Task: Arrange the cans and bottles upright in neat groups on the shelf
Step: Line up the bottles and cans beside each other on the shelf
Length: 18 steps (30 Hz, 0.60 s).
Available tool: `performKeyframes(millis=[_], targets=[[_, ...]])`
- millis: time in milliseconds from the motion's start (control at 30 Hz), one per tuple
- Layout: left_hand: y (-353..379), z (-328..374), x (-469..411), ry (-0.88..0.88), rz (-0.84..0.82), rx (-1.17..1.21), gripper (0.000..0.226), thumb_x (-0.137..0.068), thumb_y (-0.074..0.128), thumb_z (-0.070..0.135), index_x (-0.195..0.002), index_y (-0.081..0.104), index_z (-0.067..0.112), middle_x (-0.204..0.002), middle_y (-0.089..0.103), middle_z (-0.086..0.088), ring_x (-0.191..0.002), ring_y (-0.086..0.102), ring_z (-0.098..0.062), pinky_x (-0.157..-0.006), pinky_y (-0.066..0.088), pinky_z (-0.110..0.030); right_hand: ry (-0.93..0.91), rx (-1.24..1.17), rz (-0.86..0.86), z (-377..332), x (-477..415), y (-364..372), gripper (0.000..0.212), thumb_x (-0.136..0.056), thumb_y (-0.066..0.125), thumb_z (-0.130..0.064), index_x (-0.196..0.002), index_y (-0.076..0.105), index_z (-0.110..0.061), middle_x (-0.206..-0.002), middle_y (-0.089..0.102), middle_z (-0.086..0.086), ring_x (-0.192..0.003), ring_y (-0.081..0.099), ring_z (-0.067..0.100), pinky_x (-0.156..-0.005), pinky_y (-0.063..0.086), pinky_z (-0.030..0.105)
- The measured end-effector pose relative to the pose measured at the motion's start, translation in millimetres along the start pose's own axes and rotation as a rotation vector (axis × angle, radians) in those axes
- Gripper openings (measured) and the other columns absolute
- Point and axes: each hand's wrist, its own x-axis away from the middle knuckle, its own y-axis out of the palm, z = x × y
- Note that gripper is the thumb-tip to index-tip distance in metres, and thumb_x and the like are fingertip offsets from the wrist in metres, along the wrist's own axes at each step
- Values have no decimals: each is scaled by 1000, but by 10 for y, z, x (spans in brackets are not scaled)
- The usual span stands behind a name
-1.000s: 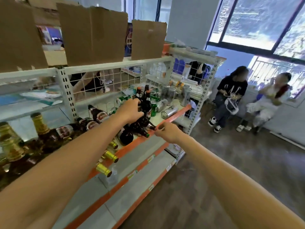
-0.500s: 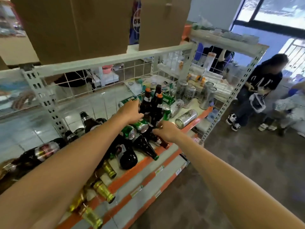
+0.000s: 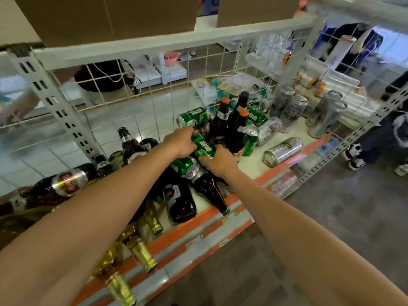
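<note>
Both hands meet on one green can lying in the pile at mid-shelf: my left hand grips its far end, my right hand its near end. Under it lie another green can and dark bottles on their sides. Three dark bottles stand upright just behind. More green cans lie around them. Silver cans stand upright at the right back, and one silver can lies near the shelf's orange front edge.
Dark and gold-necked bottles lie heaped along the shelf's left part, necks over the edge. A wire mesh back and white uprights bound the shelf; cardboard sheets hang above. A seated person's legs are at the right.
My view dipped and closed in on the shelf. My left hand came off the upright bottles, my right hand left the shelf edge, and both closed on the lying green can.
</note>
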Motion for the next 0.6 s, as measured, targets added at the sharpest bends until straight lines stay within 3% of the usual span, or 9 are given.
performKeyframes(millis=[133, 300, 433, 533, 600], targets=[[23, -44, -1, 9, 3, 6, 49, -93, 62, 20, -140, 46, 20, -134, 55, -12, -74, 62, -16, -69, 52, -35, 16, -38, 66, -21, -2, -18, 60, -76, 73, -49, -111, 59, -2, -104, 65, 12, -94, 64, 30, -66, 44, 31], [-166, 3, 184, 0, 48, -2, 54, -93, 65, 26, -142, 45, 17, -139, 53, -13, -115, 58, -29, -89, 49, -36, -31, -103, 157, -183, 114, -245, 70, -70, 72, -50, -122, 52, -5, -115, 57, 11, -95, 62, 30, -80, 55, 41], [-410, 25, 537, -47, 126, 28, 52, -93, 66, 25, -141, 46, 17, -139, 53, -12, -117, 57, -27, -89, 46, -34, -143, -72, 196, -319, 231, -519, 68, -78, 73, -41, -128, 46, -3, -125, 50, 13, -105, 57, 31, -81, 50, 38], [-619, 19, 860, -109, 202, 46, 53, -93, 67, 25, -141, 46, 17, -142, 50, -11, -118, 56, -27, -89, 42, -32, -233, -74, 214, -446, 417, -723, 59, -82, 72, -38, -122, 48, -1, -117, 52, 12, -92, 56, 25, -67, 46, 31], [-756, 18, 1081, -148, 235, 34, 54, -92, 67, 25, -141, 46, 16, -143, 49, -11, -121, 54, -28, -94, 43, -35, -288, -93, 221, -592, 568, -845, 58, -81, 71, -42, -118, 52, -2, -113, 56, 11, -89, 58, 24, -70, 52, 37]])
